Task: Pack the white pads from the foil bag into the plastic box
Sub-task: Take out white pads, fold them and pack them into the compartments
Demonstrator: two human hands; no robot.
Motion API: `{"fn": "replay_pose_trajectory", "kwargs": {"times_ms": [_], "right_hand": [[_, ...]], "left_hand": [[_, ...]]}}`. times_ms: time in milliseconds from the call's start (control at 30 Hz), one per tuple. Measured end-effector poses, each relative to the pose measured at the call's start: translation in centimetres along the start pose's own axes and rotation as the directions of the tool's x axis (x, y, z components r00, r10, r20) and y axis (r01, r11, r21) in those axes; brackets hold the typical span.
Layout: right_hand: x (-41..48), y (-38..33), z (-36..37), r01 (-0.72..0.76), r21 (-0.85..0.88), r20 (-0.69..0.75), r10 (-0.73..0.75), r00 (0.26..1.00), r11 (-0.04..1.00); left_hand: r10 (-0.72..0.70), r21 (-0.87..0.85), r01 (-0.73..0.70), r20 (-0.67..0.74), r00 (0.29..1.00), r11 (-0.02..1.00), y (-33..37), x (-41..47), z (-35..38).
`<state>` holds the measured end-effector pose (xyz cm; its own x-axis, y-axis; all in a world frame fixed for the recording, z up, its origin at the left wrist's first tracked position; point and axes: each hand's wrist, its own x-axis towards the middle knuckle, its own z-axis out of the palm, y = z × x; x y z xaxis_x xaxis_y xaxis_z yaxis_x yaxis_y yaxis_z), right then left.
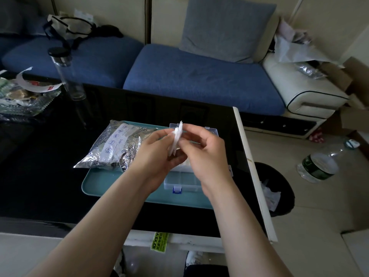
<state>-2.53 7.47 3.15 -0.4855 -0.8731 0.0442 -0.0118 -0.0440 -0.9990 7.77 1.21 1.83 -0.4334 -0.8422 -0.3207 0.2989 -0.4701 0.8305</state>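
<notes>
Forearms [95, 226]: both bare, come in from bottom edge and meet over the tray.
Left hand [157, 150]: fingers curled, pinches the left side of the white pads.
Right hand [203, 148]: thumb and fingers curled, pinches the same pads from the right.
White pads [176, 136]: small stack held edge-on and roughly upright between both hands, in the air above the plastic box; count not clear.
Plastic box [183, 180]: clear, lid open and standing up at the back, blue latch [177, 189] on the front wall; sits on the right part of the tray, mostly hidden by the hands; contents cannot tell.
Foil bag [113, 146]: silver, printed, lies flat on the tray's left rear, its left corner hanging over onto the surface.
Tray [111, 184]: teal, flat on the surface, near its right edge.
Surface [50, 166]: glossy black top with white rim.
Clear tumbler [65, 72]: black lid, upright, far left rear of the surface.
Glass dish [24, 104]: at left edge, holds wrappers.
Sofa [189, 76]: blue seat, behind the surface, grey cushion [225, 27] leaning on its back.
Bin [279, 186]: black, on the floor just right of the surface.
Water bottle [319, 164]: lies on the floor, right of the bin.
</notes>
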Motion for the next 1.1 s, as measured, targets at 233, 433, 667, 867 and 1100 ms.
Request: {"fn": "replay_pose_trajectory", "kwargs": {"times_ms": [233, 433, 667, 867, 1100], "right_hand": [[0.9, 1.1, 0.2, -0.016, -0.103, -0.163, -0.001, 0.987, 0.995], [1.3, 0.9, -0.8, 0.043, -0.271, -0.161, -0.089, 0.983, 0.962], [1.6, 0.0, -0.9, 0.117, -0.478, -0.078, -0.175, 0.981, 0.870], [2.6, -0.4, -0.9, 0.107, -0.440, -0.143, -0.187, 0.972, 0.892], [3.7, -0.3, -1.2, 0.020, -0.313, -0.213, -0.091, 0.973, 0.949]], "left_hand": [[-0.033, -0.014, 0.033, 0.050, 0.998, 0.999, 0.6, -0.3, 1.0], [-0.045, 0.040, 0.039, 0.146, 0.988, 0.998, 1.0, -0.2, 1.4], [-0.075, -0.176, 0.096, 0.121, 0.990, 0.980, 1.5, 0.0, 2.1], [-0.020, -0.123, 0.043, 0.186, 0.982, 0.992, 1.4, 1.0, 1.8], [-0.005, -0.082, 0.020, 0.180, 0.984, 0.996, 1.1, 2.2, 0.6]]}}
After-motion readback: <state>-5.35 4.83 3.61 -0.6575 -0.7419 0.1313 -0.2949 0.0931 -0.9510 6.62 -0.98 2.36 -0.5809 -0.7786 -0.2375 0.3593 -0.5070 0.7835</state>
